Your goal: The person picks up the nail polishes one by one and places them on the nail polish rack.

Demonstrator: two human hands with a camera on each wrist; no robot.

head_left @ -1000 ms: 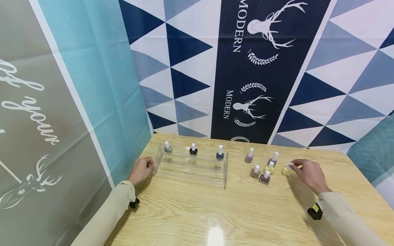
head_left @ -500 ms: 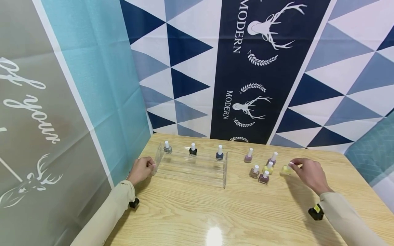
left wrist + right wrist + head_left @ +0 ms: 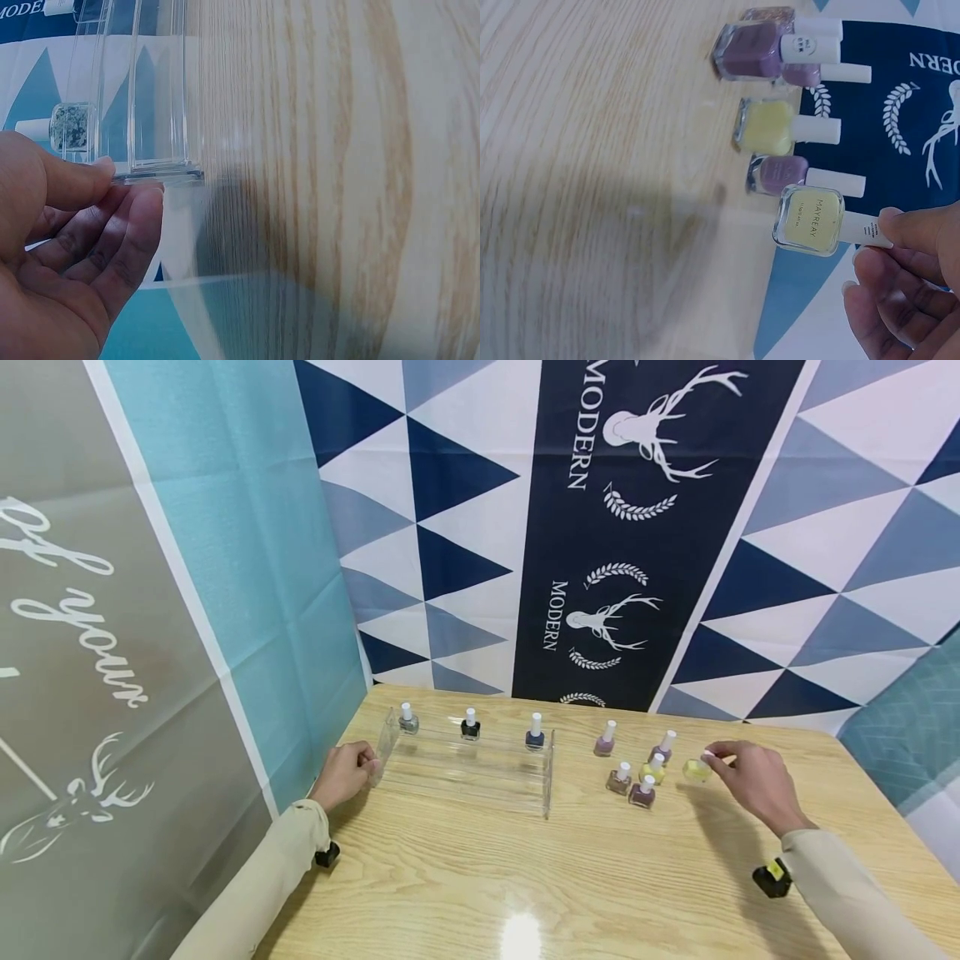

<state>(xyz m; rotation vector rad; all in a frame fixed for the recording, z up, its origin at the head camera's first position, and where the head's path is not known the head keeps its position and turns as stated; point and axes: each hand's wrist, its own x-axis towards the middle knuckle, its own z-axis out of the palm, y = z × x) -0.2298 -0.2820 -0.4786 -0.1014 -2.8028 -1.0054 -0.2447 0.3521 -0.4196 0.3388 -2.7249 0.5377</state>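
My left hand (image 3: 347, 777) pinches the left end panel of a clear acrylic rack (image 3: 465, 777); in the left wrist view its thumb and fingers (image 3: 139, 232) lie on either side of that panel. On the rack's back tier stand a glittery grey nail polish bottle (image 3: 408, 722), a black one (image 3: 470, 728) and a dark blue one (image 3: 535, 735). Over at the right, my right hand (image 3: 757, 781) holds a yellow nail polish bottle (image 3: 810, 221) by its white cap, between thumb and fingers. The bottle is tilted and appears just off the table.
Left of the right hand stand several more bottles: a mauve one (image 3: 604, 742), a purple one (image 3: 663, 750), another yellow one (image 3: 652, 770), a brownish one (image 3: 619, 781) and a dark purple one (image 3: 642, 794). Patterned cloth walls (image 3: 442, 527) border the wooden table (image 3: 450, 877).
My right hand has raised the yellow nail polish bottle slightly, and the bottle has tilted. The left hand keeps its hold on the rack, which has not moved.
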